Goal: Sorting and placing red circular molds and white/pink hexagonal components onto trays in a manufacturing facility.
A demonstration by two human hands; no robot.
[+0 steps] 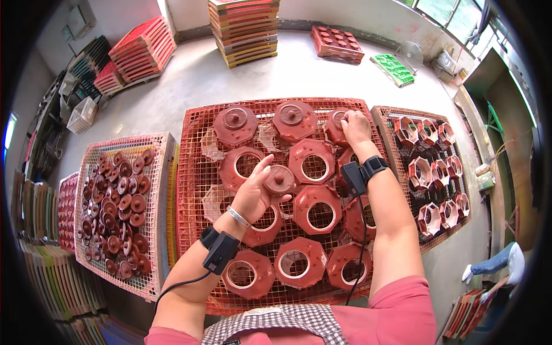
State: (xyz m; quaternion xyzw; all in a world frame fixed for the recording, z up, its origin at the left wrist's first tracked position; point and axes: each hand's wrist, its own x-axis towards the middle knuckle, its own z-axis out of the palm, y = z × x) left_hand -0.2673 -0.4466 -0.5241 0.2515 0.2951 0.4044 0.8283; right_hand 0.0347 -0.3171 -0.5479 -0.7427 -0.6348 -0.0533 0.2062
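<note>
Several reddish-brown octagonal clay pots (pixel 315 221) with round, pale-rimmed openings stand in rows on a red mesh rack (pixel 192 172). In the far row, the left pot (pixel 221 129) and the middle pot (pixel 296 130) have round knobbed lids on. My left hand (pixel 250 198) holds a loose round lid (pixel 280 183), knob up, above the rack, with its fingers around the edge. At the far right pot (pixel 335 137), my right hand (pixel 359 127) pinches a lid (pixel 337 118) lying over the opening; my fingers partly cover it.
Left of the rack, a mesh tray (pixel 154 253) carries a heap of lids (pixel 118 201). On the right, another tray (pixel 397 190) bears octagonal pieces (pixel 422 172) with pale insides. Stacked frames (pixel 244 31) and a green tray (pixel 393 69) are farther back. Another person (pixel 500 261) appears at the right edge.
</note>
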